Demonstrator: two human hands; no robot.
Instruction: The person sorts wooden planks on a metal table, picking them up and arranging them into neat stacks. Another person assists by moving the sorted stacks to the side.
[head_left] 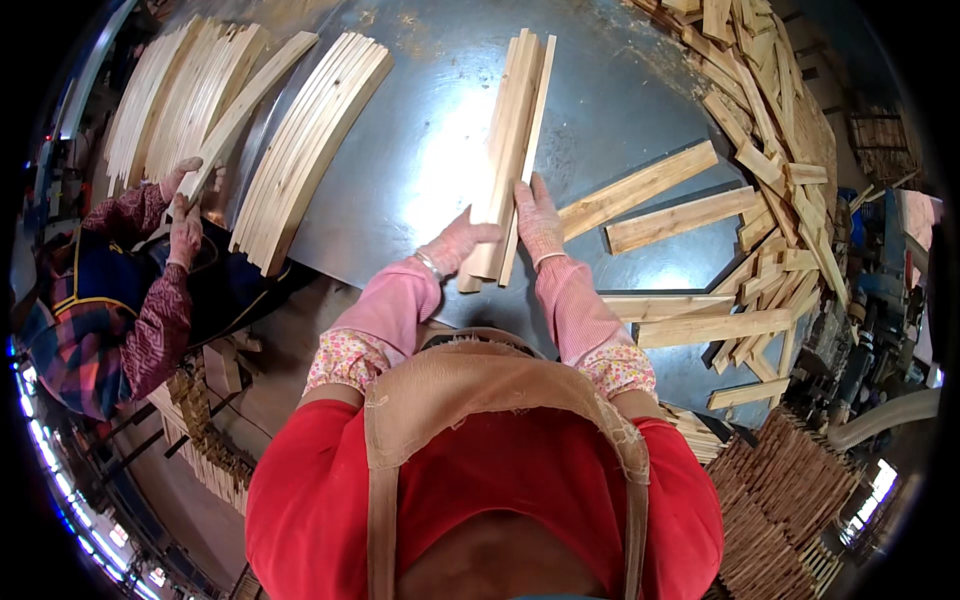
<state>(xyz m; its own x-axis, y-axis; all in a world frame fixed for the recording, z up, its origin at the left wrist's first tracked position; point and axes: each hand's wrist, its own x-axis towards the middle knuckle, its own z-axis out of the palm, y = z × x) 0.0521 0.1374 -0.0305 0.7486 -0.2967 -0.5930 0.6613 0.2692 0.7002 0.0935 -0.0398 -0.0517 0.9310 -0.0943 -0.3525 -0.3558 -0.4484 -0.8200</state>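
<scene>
Gloved hands [500, 235] around slat bundle [512, 150]

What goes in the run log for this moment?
left hand: gripping wooden slat bundle near end | right hand: same | bundle flat on metal table | co-worker's hands on slats at left

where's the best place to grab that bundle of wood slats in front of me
Probably at its near end, one hand per long side, as the left hand and right hand do now. The bundle of slats runs lengthwise away, so squeezing sideways keeps it together.
</scene>
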